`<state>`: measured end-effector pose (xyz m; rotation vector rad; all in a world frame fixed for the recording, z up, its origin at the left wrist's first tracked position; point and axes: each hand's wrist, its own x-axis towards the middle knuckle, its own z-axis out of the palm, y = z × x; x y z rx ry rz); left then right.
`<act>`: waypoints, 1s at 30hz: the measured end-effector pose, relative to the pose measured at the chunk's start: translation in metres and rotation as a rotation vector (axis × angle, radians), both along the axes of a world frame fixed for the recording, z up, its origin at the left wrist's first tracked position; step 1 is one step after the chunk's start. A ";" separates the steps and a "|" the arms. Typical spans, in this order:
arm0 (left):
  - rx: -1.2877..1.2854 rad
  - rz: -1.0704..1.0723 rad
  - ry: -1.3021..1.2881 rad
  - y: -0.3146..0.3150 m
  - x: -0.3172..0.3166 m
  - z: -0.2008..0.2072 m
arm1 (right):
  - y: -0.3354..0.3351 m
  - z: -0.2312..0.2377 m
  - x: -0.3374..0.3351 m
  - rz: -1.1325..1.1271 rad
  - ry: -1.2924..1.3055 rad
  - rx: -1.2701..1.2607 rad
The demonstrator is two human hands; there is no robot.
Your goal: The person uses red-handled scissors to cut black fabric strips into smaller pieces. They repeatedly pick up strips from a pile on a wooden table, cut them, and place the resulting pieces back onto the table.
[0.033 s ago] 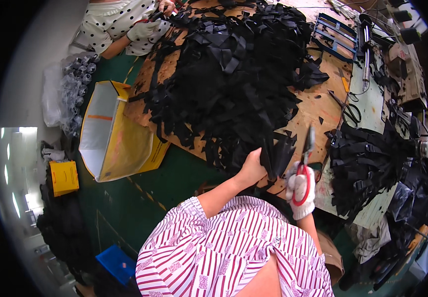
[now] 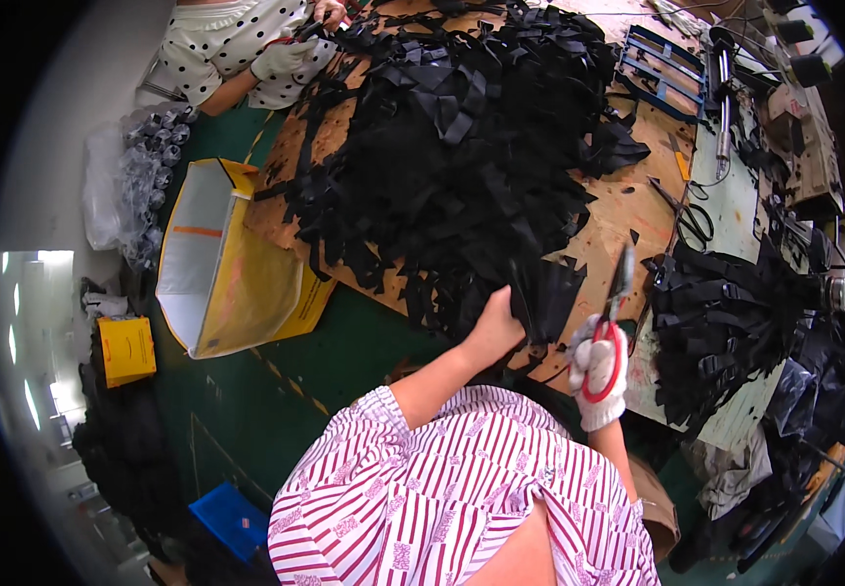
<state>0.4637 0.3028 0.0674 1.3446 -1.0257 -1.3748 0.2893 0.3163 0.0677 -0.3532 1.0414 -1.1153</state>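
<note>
My bare left hand (image 2: 496, 324) is closed on black webbing strips (image 2: 559, 298) at the near edge of the table. The strips fan out to the right of its thumb. My right hand (image 2: 600, 376), in a white knit glove, grips red-handled scissors (image 2: 620, 283). Their blades point away from me, apart from the strips, with the tips up by the bare wood. A large heap of black strips (image 2: 432, 166) spreads over the table beyond both hands. What lies under my left fingers is hidden.
Black scissors (image 2: 693, 223) and a yellow-handled cutter (image 2: 678, 156) lie on the wooden table (image 2: 627, 210). To the right is a bundle of black straps (image 2: 710, 327). A yellow bag (image 2: 247, 283) stands open at left. Across the table, a co-worker's gloved hand (image 2: 284, 61) holds something red.
My right hand and the scissors have shifted slightly right and away from the strips. My left hand has moved a little farther from me, still holding the strips.
</note>
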 end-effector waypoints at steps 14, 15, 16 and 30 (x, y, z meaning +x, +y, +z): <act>-0.339 -0.067 0.550 -0.073 0.012 0.134 | 0.012 -0.022 -0.037 -0.122 -0.031 -0.089; -0.438 -0.090 0.591 -0.079 0.023 0.143 | 0.012 -0.022 -0.038 -0.124 -0.045 -0.097; -0.534 -0.117 0.639 -0.086 0.035 0.152 | 0.012 -0.021 -0.040 -0.126 -0.054 -0.101; -0.060 0.877 0.764 -0.051 0.156 -0.020 | 0.017 -0.015 -0.022 -0.097 0.051 -0.071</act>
